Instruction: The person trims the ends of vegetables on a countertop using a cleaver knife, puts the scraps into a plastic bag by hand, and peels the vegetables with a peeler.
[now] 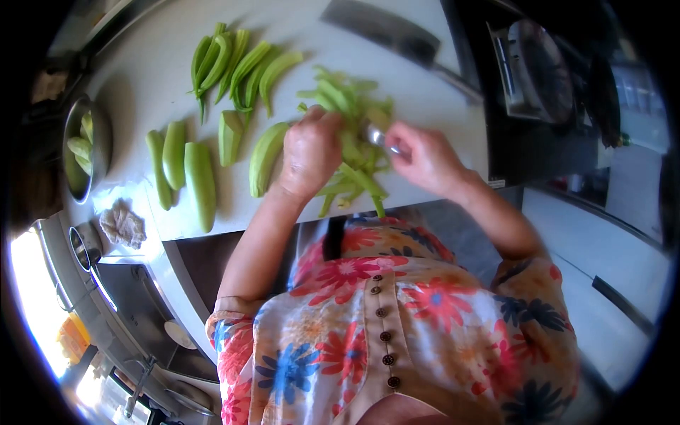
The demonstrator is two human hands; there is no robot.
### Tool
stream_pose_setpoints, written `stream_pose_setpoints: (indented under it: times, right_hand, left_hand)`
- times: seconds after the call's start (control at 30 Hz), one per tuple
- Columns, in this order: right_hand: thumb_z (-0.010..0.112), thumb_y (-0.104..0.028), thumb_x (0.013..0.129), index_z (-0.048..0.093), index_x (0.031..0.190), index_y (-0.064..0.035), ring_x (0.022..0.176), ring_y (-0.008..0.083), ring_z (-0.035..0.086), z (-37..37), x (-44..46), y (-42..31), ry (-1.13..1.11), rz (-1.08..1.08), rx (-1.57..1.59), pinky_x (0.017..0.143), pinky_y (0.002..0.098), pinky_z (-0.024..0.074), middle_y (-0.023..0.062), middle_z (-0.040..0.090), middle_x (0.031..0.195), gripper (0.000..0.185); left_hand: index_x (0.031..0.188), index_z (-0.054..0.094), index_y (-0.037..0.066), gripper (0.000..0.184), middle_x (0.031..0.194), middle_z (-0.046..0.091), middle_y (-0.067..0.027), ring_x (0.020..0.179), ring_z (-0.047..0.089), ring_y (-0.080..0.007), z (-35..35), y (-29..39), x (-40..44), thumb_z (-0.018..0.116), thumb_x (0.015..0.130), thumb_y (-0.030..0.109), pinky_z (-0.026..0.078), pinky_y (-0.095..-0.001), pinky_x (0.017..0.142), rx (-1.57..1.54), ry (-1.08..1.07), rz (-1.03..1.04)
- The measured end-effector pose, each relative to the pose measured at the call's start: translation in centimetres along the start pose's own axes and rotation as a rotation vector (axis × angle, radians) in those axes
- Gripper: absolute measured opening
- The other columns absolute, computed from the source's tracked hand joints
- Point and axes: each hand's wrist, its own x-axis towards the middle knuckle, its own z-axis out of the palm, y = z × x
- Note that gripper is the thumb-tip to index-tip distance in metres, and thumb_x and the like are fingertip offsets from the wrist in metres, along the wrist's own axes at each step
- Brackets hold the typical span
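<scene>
My left hand [312, 149] is closed, its fingers wrapped round a green ridge gourd that is mostly hidden; a small green end shows beside the knuckles. In my right hand [427, 157] is a peeler [377, 134] with a shiny metal handle, its working end blurred close to the left hand. Beneath and between both hands lies a loose heap of green peelings [363, 177]. Just left of my left hand rests a pale green gourd [268, 159], and a shorter cut piece [229, 138] is beyond it.
Several unpeeled ridged gourds [244, 67] lie at the back of the white counter [134, 85]. Peeled gourds [200, 185] are on the left, near a metal bowl [106, 142] with pale pieces. A cleaver [382, 30] lies back right. A crumpled cloth [122, 224] sits by the sink [142, 304].
</scene>
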Motion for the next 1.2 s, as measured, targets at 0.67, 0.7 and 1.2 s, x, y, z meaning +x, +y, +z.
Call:
stream_pose_setpoints:
  times: [0.67,0.7,1.2]
  right_hand:
    - [0.058,-0.002,0.072,0.05,0.089,-0.0082,0.067,0.0289,0.061,1.6,-0.2,-0.7,0.126,-0.149,-0.119,0.056,0.0393,0.0483,0.0095,0.061,0.082,0.02]
    - [0.058,-0.002,0.072,0.05,0.089,-0.008,0.067,0.0291,0.061,1.7,-0.2,-0.7,0.134,-0.151,-0.116,0.056,0.0392,0.0483,0.0094,0.061,0.081,0.02]
    - [0.055,-0.002,0.082,0.043,0.107,-0.0017,0.052,0.0039,0.043,3.1,-4.3,1.9,-0.269,0.168,0.759,0.048,0.0203,0.034,-0.0019,0.051,0.062,0.027]
  left_hand:
    - [0.069,0.064,0.003,0.012,0.064,0.062,-0.0137,0.058,0.062,-0.0314,0.5,1.0,-0.3,0.064,0.072,0.014,0.05,-0.0375,0.058,0.092,-0.12,-0.156]
    - [0.068,0.064,0.003,0.013,0.065,0.062,-0.0143,0.058,0.061,-0.0315,0.6,1.1,-0.5,0.064,0.072,0.015,0.05,-0.0376,0.057,0.103,-0.116,-0.139]
    - [0.086,0.065,0.0,0.011,0.073,0.063,-0.0091,0.06,0.062,-0.0151,-1.7,-1.5,-5.4,0.061,0.076,-0.001,0.049,-0.0253,0.056,-0.238,-0.239,-0.177]
